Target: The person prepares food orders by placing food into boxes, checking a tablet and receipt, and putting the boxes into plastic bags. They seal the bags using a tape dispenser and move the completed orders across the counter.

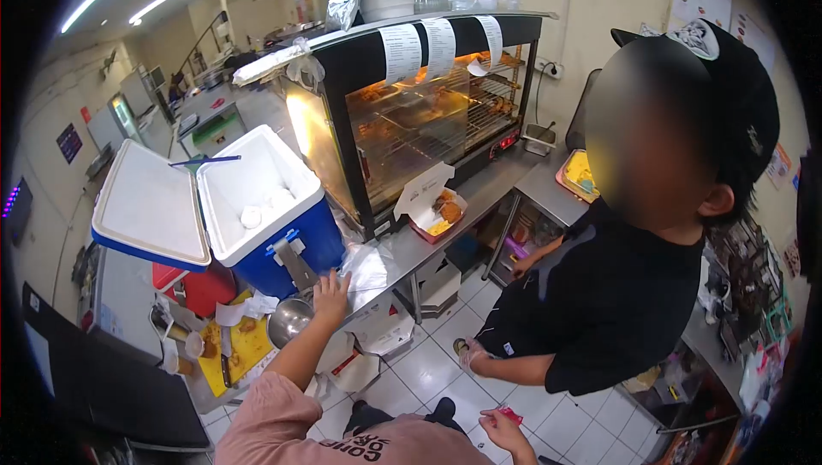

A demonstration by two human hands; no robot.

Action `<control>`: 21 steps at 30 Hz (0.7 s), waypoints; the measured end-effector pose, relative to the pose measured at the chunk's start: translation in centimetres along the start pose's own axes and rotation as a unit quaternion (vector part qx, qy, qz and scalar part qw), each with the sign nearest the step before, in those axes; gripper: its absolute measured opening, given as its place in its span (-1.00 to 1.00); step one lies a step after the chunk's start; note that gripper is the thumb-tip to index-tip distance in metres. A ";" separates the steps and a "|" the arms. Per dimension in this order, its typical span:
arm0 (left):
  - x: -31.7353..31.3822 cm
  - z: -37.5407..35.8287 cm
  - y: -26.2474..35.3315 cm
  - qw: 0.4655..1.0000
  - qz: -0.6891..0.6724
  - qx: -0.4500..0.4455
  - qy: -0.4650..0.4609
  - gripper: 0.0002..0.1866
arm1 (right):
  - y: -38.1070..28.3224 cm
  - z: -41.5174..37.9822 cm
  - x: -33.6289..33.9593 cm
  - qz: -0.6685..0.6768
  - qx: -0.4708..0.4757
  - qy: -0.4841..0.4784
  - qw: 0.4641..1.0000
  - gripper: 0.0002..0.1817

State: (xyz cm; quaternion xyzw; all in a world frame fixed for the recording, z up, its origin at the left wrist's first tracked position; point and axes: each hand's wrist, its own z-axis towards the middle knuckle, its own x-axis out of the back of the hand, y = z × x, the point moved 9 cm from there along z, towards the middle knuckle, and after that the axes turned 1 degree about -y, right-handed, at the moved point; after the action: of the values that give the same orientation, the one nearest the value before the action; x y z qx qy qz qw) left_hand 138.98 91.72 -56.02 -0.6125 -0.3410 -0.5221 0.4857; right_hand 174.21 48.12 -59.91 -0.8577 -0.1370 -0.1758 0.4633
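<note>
My left hand reaches forward with its fingers apart, at the edge of the steel counter. Beside it lie a crumpled white plastic sheet and a metal bowl. Just beyond the fingers, a flat metal piece leans against the blue cooler box, whose lid is up and which has white round bundles inside. Low at my right side, my right hand pinches a small red packet. Farther along the counter sits an open takeaway box with fried chicken and yellow rice.
A lit glass food warmer stands behind the counter, with paper receipts hanging from its top. On my right stands a co-worker in black. A knife lies on a yellow cutting board at left. Open cartons sit below the counter.
</note>
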 end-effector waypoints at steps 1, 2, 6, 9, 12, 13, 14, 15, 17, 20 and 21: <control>1.3 -1.1 0.7 0.999 0.002 -0.006 0.036 -0.24 | -0.3 0.6 0.4 -0.019 0.005 -0.020 1.000 -0.55; 2.6 -1.9 1.4 0.997 0.004 -0.013 0.072 -0.20 | -0.5 1.0 0.5 -0.037 0.009 -0.039 0.999 -0.55; 10.9 -7.0 6.0 0.986 -0.160 -0.051 0.017 -0.11 | -1.1 2.1 -1.8 0.073 0.023 -0.129 0.989 -0.57; 8.7 -11.7 10.5 0.938 -0.298 -0.174 0.009 -0.26 | -2.7 2.8 -3.4 0.156 0.066 -0.203 0.964 -0.57; -3.3 -19.1 14.4 0.808 -0.511 -0.136 -0.260 -0.46 | 0.1 5.3 -3.6 0.089 0.030 -0.213 0.972 -0.55; -6.0 -22.7 15.1 0.756 -0.523 -0.081 -0.386 -0.49 | -1.4 5.3 -2.7 0.065 0.049 -0.220 0.972 -0.53; -13.2 -26.6 13.8 0.748 -0.539 -0.018 -0.387 -0.50 | -1.4 5.8 -2.5 0.056 0.058 -0.226 0.971 -0.54; -15.9 -30.1 11.8 0.759 -0.509 0.041 -0.405 -0.46 | -1.1 6.4 -2.6 0.050 0.067 -0.233 0.969 -0.55; -23.6 -40.2 4.3 0.804 -0.440 0.248 -0.313 -0.50 | -2.0 6.7 -3.1 0.047 0.079 -0.262 0.961 -0.54; -25.6 -50.3 -2.8 0.783 -0.305 0.322 -0.435 -0.58 | -3.0 6.8 -3.6 0.043 0.083 -0.322 0.942 -0.47; -25.4 -50.9 -3.9 0.761 -0.327 0.359 -0.430 -0.59 | -1.2 7.5 -4.9 0.040 0.082 -0.340 0.936 -0.46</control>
State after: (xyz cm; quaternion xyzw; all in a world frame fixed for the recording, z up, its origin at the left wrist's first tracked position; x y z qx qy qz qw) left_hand 114.05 46.73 -80.59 -0.4048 -0.8564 -0.1700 0.2718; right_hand 170.59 54.75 -64.90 -0.8303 -0.2662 0.1568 0.4639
